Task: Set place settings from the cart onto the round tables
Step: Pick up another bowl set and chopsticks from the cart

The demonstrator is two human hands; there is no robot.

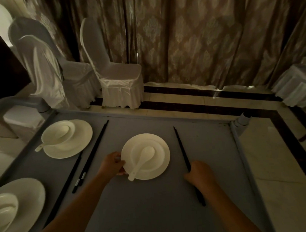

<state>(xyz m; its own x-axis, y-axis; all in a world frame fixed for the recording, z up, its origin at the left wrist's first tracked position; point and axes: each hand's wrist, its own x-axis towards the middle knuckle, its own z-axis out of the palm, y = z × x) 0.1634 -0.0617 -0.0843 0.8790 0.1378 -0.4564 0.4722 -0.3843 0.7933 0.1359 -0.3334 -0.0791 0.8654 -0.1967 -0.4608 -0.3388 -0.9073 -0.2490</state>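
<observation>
A white plate (156, 167) carrying a bowl (147, 155) and spoon (142, 161) lies between the fingers (118, 161); black chopsticks (181, 150) run under the right ones.

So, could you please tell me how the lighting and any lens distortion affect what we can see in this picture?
Head view: the room is dim and warm-toned, so the black chopsticks under the right hand nearly merge with the grey cart top; the white plate gripped by the left hand stands out without glare; wide-angle distortion bends the cart's edges and stretches the corner plate.

Glossy white ceramic plate (161, 152), matt grey cart top (143, 205), satiny cloth chair covers (118, 81)
</observation>
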